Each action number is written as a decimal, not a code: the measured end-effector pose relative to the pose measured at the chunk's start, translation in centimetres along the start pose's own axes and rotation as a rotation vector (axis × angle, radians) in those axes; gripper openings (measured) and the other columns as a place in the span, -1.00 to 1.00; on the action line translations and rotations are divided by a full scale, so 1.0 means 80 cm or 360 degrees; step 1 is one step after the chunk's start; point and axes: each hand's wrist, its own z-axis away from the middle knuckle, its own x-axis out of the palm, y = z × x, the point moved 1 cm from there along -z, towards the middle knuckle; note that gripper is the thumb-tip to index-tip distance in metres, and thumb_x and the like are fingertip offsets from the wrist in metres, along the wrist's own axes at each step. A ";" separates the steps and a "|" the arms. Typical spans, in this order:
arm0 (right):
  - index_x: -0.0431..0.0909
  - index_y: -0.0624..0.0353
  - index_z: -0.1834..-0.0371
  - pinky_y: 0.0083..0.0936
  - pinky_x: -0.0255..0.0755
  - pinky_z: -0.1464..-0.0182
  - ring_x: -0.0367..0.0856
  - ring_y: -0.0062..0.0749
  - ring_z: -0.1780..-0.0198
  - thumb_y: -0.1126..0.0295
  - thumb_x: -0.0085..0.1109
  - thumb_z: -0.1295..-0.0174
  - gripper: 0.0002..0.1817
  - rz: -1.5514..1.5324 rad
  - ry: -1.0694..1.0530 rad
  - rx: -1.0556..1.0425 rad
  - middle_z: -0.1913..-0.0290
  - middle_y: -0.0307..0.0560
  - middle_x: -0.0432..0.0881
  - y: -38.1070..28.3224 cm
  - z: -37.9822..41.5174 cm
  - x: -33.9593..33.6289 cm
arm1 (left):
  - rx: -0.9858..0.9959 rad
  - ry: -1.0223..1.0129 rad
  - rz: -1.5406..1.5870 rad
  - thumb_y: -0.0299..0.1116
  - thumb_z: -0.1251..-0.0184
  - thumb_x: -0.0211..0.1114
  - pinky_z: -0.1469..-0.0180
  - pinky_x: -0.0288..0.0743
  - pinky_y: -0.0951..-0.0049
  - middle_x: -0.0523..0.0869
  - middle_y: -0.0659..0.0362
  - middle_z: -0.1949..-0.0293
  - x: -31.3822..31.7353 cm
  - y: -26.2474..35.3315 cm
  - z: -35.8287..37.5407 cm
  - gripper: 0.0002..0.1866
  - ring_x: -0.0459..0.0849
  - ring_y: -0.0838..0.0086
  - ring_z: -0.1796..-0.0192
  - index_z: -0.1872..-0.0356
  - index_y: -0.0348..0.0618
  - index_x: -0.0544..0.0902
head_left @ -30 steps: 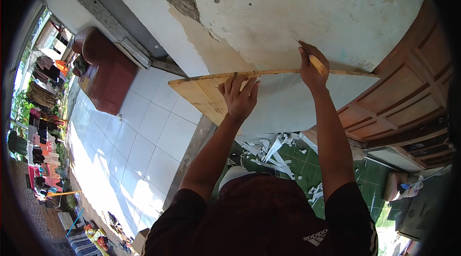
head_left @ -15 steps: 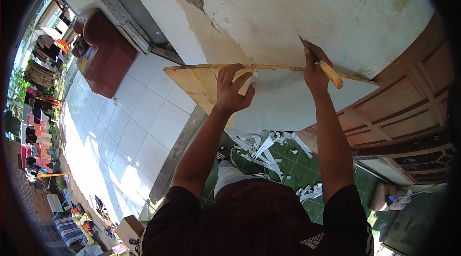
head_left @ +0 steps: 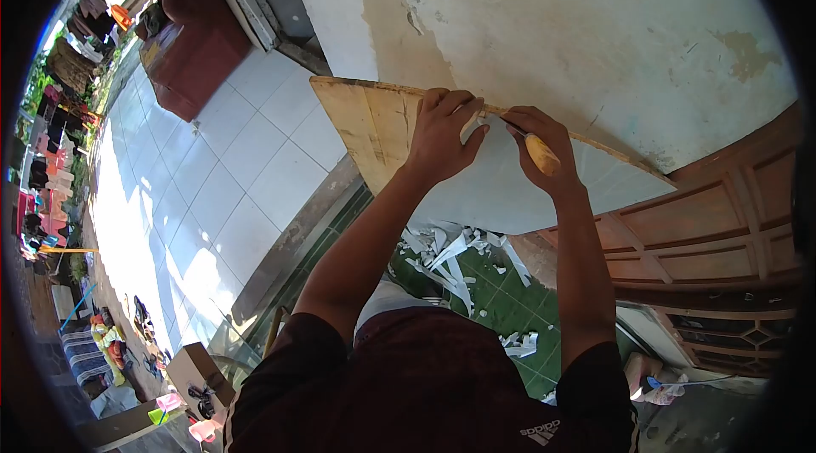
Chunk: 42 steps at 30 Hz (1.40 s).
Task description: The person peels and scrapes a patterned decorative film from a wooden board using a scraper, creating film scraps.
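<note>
A wooden board (head_left: 361, 117) leans in front of me, its top edge running close to the wall. Bare yellowish wood shows on its left part, while a pale sheet (head_left: 484, 185) covers the rest of its face. My left hand (head_left: 442, 138) grips the top edge, fingers hooked over it and thumb standing apart on the near side. Just right of it, my right hand (head_left: 551, 134) is closed around a knife (head_left: 541, 155) with a yellow-brown handle. The blade points toward the board's edge beside my left hand and is mostly hidden by my fingers.
White torn strips (head_left: 450, 262) litter the green tiled floor (head_left: 501, 304) below the board. A wooden panelled door (head_left: 697, 219) stands at the right. To the left are white tiles (head_left: 255, 147), a worn maroon sofa (head_left: 200, 53) and a cardboard box (head_left: 200, 376).
My right hand with the knife has moved left and down, from above the board's edge to beside my left hand. The view has shifted, and the board appears more tilted.
</note>
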 end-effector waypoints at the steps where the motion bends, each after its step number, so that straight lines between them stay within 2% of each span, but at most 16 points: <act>1: 0.71 0.27 -0.06 -0.36 0.60 -0.08 0.75 -0.04 0.06 0.77 0.29 -0.17 -0.62 -0.0050 -0.0019 0.0008 0.01 0.08 0.76 0.000 -0.002 0.000 | -0.0009 -0.0003 0.0018 -0.35 -0.19 0.54 -0.31 0.40 0.10 0.73 0.12 -0.09 0.000 -0.001 0.000 -0.58 0.53 0.09 -0.18 -0.10 -0.14 0.77; 11: 0.70 0.34 -0.03 -0.32 0.62 -0.10 0.76 0.00 0.02 0.79 0.27 -0.07 -0.59 0.0073 -0.0117 0.0103 0.01 0.09 0.76 -0.011 -0.011 0.000 | -0.0042 0.0022 0.0095 -0.37 -0.19 0.50 -0.31 0.41 0.08 0.71 0.09 -0.08 0.005 -0.006 -0.001 -0.63 0.53 0.07 -0.19 -0.05 -0.17 0.77; 14: 0.70 0.37 -0.02 -0.38 0.61 -0.12 0.76 -0.10 0.01 0.79 0.23 -0.23 -0.70 0.0202 -0.0181 0.0074 -0.01 0.12 0.75 -0.018 -0.014 -0.001 | -0.0046 0.0027 0.0093 -0.37 -0.18 0.50 -0.29 0.40 0.08 0.71 0.09 -0.08 0.006 -0.005 -0.002 -0.63 0.53 0.08 -0.19 -0.03 -0.19 0.76; 17: 0.70 0.36 -0.02 -0.40 0.60 -0.11 0.75 -0.10 -0.01 0.79 0.25 -0.18 -0.67 0.0369 -0.0291 0.0066 -0.01 0.11 0.74 -0.021 -0.022 -0.003 | -0.0048 0.0002 0.0087 -0.39 -0.17 0.51 -0.32 0.40 0.08 0.71 0.09 -0.09 0.005 -0.006 -0.002 -0.60 0.53 0.08 -0.21 -0.07 -0.18 0.76; 20: 0.71 0.33 -0.02 -0.44 0.58 -0.10 0.75 -0.14 0.01 0.69 0.27 -0.28 -0.75 0.0793 -0.0425 -0.0253 0.03 0.08 0.76 -0.010 -0.022 0.004 | -0.0044 -0.0028 0.0103 -0.39 -0.16 0.53 -0.34 0.39 0.08 0.71 0.10 -0.10 0.004 -0.008 0.000 -0.57 0.52 0.07 -0.23 -0.10 -0.15 0.75; 23: 0.72 0.27 -0.02 -0.32 0.58 -0.05 0.75 -0.11 0.07 0.55 0.33 -0.34 -0.79 0.0190 -0.0281 0.0302 0.05 0.02 0.78 0.000 -0.021 -0.012 | -0.0049 -0.0041 0.0150 -0.38 -0.13 0.55 -0.35 0.39 0.08 0.70 0.12 -0.15 -0.001 -0.009 -0.004 -0.54 0.51 0.07 -0.23 -0.12 -0.11 0.74; 26: 0.73 0.26 -0.01 -0.38 0.53 -0.02 0.72 -0.30 0.13 0.43 0.28 -0.48 -0.84 -0.0003 -0.0017 0.0402 0.13 -0.06 0.80 0.008 -0.014 -0.014 | -0.0045 -0.0019 0.0190 -0.35 -0.10 0.59 -0.36 0.39 0.08 0.70 0.16 -0.19 -0.003 -0.011 -0.002 -0.53 0.50 0.08 -0.24 -0.10 -0.05 0.76; 29: 0.73 0.25 -0.02 -0.43 0.50 0.02 0.65 -0.45 0.17 0.36 0.28 -0.50 -0.80 -0.0168 0.0118 0.0534 0.21 -0.14 0.78 0.025 -0.015 -0.025 | 0.0067 0.0025 0.0102 -0.33 -0.07 0.62 -0.33 0.40 0.10 0.69 0.21 -0.22 0.008 -0.022 0.007 -0.57 0.50 0.11 -0.23 -0.03 0.01 0.78; 30: 0.73 0.26 -0.02 -0.46 0.49 0.03 0.62 -0.49 0.19 0.32 0.29 -0.50 -0.77 -0.0011 0.0096 0.0636 0.26 -0.18 0.76 0.020 -0.017 -0.036 | 0.0123 0.0039 0.0052 -0.33 -0.06 0.63 -0.32 0.40 0.11 0.69 0.22 -0.22 0.013 -0.026 0.009 -0.59 0.50 0.12 -0.22 -0.01 0.02 0.79; 33: 0.74 0.26 0.00 -0.47 0.48 0.03 0.62 -0.50 0.20 0.27 0.27 -0.52 -0.74 0.0008 0.0296 0.0516 0.26 -0.17 0.75 0.033 -0.021 -0.048 | 0.0249 0.0195 -0.0067 -0.32 -0.03 0.65 -0.28 0.41 0.13 0.70 0.25 -0.20 0.028 -0.030 0.014 -0.64 0.51 0.15 -0.20 0.09 0.05 0.80; 36: 0.74 0.25 0.02 -0.43 0.53 -0.02 0.70 -0.39 0.18 0.33 0.30 -0.48 -0.79 0.0190 0.0188 0.0610 0.25 -0.11 0.77 0.023 -0.016 -0.061 | 0.0210 0.0219 -0.0052 -0.32 0.01 0.67 -0.26 0.40 0.13 0.71 0.27 -0.18 0.036 -0.035 0.010 -0.65 0.52 0.17 -0.17 0.14 0.05 0.80; 39: 0.74 0.27 0.00 -0.38 0.56 -0.25 0.76 -0.28 -0.08 0.49 0.30 -0.44 -0.85 0.0090 0.0067 0.0152 0.04 -0.05 0.79 0.002 0.006 -0.028 | 0.0191 0.0155 -0.0022 -0.32 0.03 0.68 -0.27 0.38 0.13 0.72 0.26 -0.17 0.029 -0.031 0.010 -0.61 0.53 0.15 -0.16 0.11 0.04 0.78; 42: 0.75 0.21 0.02 -0.24 0.58 -0.32 0.76 -0.12 -0.12 0.64 0.40 -0.24 -0.75 0.0355 0.0110 -0.0223 -0.03 0.00 0.76 0.002 0.015 0.015 | 0.0082 0.0062 0.0016 -0.30 0.01 0.67 -0.29 0.36 0.11 0.71 0.23 -0.18 0.023 -0.026 0.006 -0.52 0.52 0.14 -0.19 -0.03 0.03 0.77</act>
